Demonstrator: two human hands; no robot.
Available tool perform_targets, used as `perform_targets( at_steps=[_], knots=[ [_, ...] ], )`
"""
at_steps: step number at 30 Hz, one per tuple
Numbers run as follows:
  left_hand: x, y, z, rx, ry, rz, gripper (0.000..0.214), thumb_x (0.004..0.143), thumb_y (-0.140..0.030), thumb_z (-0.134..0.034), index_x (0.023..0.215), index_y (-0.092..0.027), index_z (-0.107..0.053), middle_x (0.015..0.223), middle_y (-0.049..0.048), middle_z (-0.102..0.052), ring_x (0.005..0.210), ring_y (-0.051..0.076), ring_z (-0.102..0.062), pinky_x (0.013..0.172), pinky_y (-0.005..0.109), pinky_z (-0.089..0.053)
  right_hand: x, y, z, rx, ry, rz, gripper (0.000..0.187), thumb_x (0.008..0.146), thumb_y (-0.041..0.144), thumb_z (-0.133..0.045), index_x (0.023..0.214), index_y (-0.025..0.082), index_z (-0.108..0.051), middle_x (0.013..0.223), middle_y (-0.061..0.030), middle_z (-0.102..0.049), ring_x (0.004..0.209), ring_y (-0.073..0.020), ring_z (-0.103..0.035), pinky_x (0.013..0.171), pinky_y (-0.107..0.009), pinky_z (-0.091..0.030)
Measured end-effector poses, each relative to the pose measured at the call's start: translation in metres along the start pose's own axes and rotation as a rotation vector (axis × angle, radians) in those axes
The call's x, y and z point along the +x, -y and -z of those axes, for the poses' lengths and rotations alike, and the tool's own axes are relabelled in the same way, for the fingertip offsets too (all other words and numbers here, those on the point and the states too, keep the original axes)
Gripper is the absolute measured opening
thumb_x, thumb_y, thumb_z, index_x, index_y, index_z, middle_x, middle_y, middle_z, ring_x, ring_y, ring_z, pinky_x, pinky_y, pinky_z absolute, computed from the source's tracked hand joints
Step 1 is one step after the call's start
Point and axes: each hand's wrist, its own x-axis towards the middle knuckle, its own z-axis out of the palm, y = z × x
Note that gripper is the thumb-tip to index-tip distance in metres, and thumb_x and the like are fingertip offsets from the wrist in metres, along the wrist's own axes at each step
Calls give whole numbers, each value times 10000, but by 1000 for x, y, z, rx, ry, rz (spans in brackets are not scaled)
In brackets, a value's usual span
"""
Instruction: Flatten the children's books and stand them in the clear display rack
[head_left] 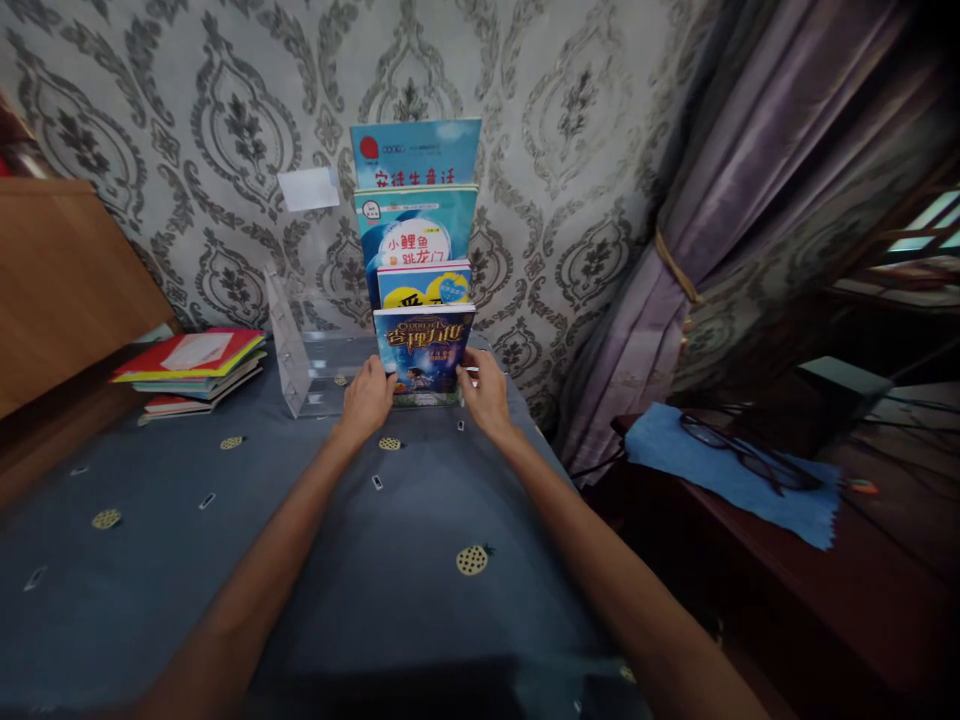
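A dark blue book (424, 355) with gold lettering stands upright at the lowest, front tier of a clear stepped stand (286, 350). My left hand (369, 395) pinches its left edge, and my right hand (484, 388) grips its right edge, the thumb in front. Behind it, rising in steps, are a yellow and blue book (427, 285), a teal book (420, 225) and a light blue book (416, 150) at the top. Each covers the lower part of the one behind. On the left, the stand's tiers hold no books; its right side is mostly hidden.
Left of the stand lies a stack of books (199, 365), red on top. A white card (309, 188) shows near the stand's top left. Glasses (739, 455) rest on a blue cloth (675, 450) at the right, beside a tied purple curtain (705, 220). A patterned dark cloth (300, 580) covers the table.
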Motion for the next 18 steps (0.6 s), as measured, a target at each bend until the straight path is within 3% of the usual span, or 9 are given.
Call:
perform_targets(
  at_steps=[4, 8, 12, 18],
  knots=[
    [1, 2, -4, 97, 69, 33, 247, 1011, -302, -399, 1126, -118, -518, 1071, 207, -682, 1026, 317, -666, 842, 375, -481, -3, -2, -2, -3, 1, -2, 320, 920, 250, -478, 1210, 223, -611, 1108, -113, -647, 999, -241, -625, 842, -398, -556],
    [1, 4, -10, 126, 105, 29, 259, 1017, -320, -386, 1128, -141, -536, 1009, 180, -720, 961, 303, -694, 834, 365, -463, -7, -7, -3, -5, -29, -13, 358, 911, 264, -483, 1250, 216, -587, 1154, -128, -651, 1025, -253, -630, 857, -422, -563],
    [-1, 1, -9, 141, 128, 25, 282, 1025, -318, -360, 1147, -133, -534, 1029, 195, -729, 944, 307, -706, 830, 371, -453, -10, -14, -5, -12, -75, -44, 456, 911, 301, -494, 1356, 209, -522, 1269, -161, -626, 1142, -292, -609, 934, -492, -547],
    [-2, -3, -5, 132, 147, 48, 274, 1030, -316, -343, 1137, -147, -530, 1062, 201, -726, 957, 305, -708, 824, 370, -462, -13, -22, -12, 37, -22, -105, 581, 915, 302, -483, 1486, 217, -418, 1479, -148, -523, 1353, -308, -504, 1055, -558, -484]
  ],
)
